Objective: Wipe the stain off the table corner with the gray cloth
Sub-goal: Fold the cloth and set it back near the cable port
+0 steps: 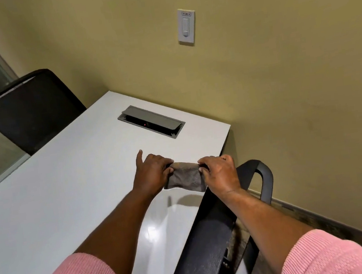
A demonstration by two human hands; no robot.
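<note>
Item: cloth (185, 177), gray, bunched lengthwise. Held above the bench (65, 189) near its right edge, short of the far right corner (223, 128).

Left hand (151, 173): fingers closed on the cloth's left end, one finger pointing free toward the far side.

Right hand (219, 171): fingers closed on the cloth's right end.

Also present: cable box (152, 121) set in the bench; chair (215, 244) at the right edge; second chair (30, 110) far left; wall switch (186, 27).

Progress: I could make out no stain. Wiping judged not begun; cloth readied only, corner left to rub.
</note>
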